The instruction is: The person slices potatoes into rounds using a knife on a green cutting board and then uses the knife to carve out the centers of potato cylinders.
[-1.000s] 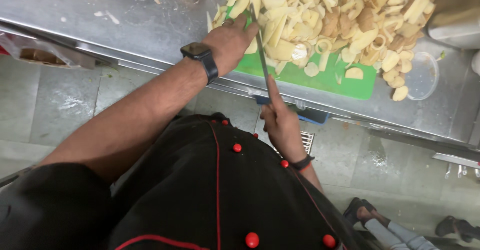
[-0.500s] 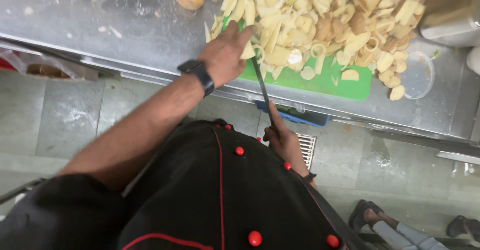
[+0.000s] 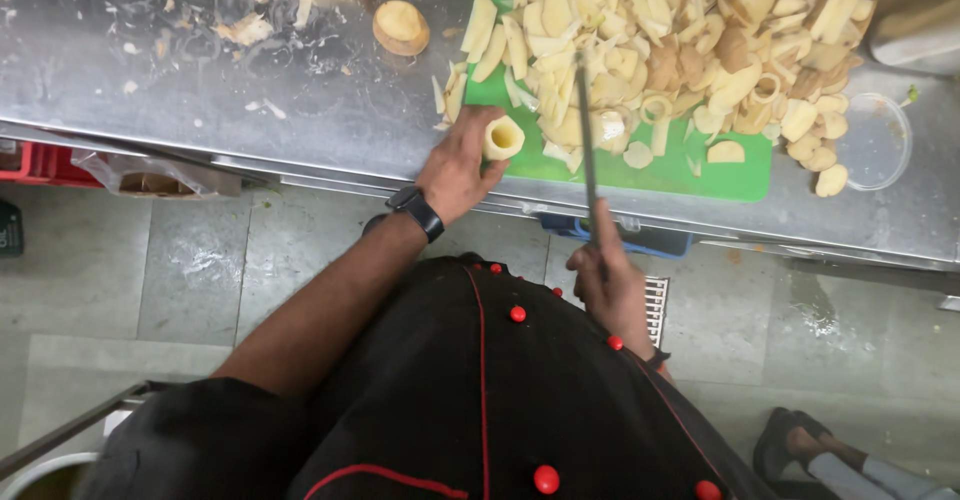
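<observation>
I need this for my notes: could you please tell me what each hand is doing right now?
Left hand: closed on a pale cored vegetable piece.
Right hand: closed on a knife.

Left hand (image 3: 458,168) pulled back w/ peeled potato chunk (image 3: 503,138); knife (image 3: 587,150) raised off pile.

Left of the green plastic cutting board (image 3: 735,175), the grey steel counter (image 3: 300,110) lies mostly bare (a few peel scraps). The heap of pale cut slices (image 3: 680,50) crowds the board's top.
</observation>
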